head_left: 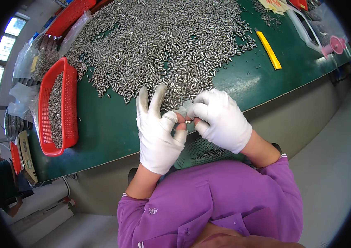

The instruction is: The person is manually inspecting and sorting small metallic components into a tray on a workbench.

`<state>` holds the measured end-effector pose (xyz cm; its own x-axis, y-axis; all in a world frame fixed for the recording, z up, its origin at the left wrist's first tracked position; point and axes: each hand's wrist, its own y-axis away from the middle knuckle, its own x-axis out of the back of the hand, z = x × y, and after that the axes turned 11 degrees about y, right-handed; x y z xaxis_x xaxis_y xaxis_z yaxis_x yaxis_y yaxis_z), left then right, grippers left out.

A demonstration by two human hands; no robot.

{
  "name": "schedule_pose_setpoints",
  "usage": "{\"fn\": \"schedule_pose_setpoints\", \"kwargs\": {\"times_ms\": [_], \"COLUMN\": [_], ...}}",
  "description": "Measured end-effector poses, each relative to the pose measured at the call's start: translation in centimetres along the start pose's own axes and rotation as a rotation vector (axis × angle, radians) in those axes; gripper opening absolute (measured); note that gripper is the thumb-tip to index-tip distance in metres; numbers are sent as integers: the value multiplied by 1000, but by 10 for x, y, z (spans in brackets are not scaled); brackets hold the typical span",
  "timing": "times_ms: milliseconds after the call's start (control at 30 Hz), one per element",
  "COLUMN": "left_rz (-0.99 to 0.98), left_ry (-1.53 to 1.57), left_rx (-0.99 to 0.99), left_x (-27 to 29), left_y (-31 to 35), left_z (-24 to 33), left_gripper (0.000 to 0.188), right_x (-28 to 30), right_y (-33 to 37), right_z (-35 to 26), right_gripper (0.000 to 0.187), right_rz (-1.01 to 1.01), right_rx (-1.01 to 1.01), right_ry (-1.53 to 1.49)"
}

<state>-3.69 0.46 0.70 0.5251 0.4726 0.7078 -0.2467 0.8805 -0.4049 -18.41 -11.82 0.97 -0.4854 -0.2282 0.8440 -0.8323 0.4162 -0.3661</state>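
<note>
At the table's near edge, my left hand [159,132] and my right hand [221,120] meet. Both wear white gloves that leave some thumb and index fingertips bare. Between those fingertips is a small shiny metal part [188,121], pinched from both sides; its exact kind is too small to tell. The other left fingers stretch up toward a wide heap of small silvery metal parts [154,45], while the other right fingers curl in. Below my hands, a green mesh basket [192,149] holds darker-looking small parts, partly hidden by my hands and purple sleeves.
On the green table [101,136], a red plastic basket [71,111] with metal parts stands left. Clear plastic bags [22,99] and a scale [26,157] lie beyond it. At right are a yellow-handled tool [269,50], a white-framed tray [303,31] and a pink fan [335,44].
</note>
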Motion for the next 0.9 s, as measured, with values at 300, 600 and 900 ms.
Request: {"fn": "schedule_pose_setpoints", "kwargs": {"times_ms": [300,600,900], "left_rz": [45,180,92], "left_ry": [132,-145,-80], "left_rx": [-37,29,14], "left_x": [1,-11,-8], "left_y": [6,-2,0], "left_z": [-10,-6,-6], "left_gripper": [23,25,22], "right_x": [2,-3,3], "right_y": [0,-6,2], "right_z": [13,7,7], "right_gripper": [8,10,17], "right_rz": [102,118,-29], "right_rx": [-127,-117,15], "right_ry": [-39,190,0]}}
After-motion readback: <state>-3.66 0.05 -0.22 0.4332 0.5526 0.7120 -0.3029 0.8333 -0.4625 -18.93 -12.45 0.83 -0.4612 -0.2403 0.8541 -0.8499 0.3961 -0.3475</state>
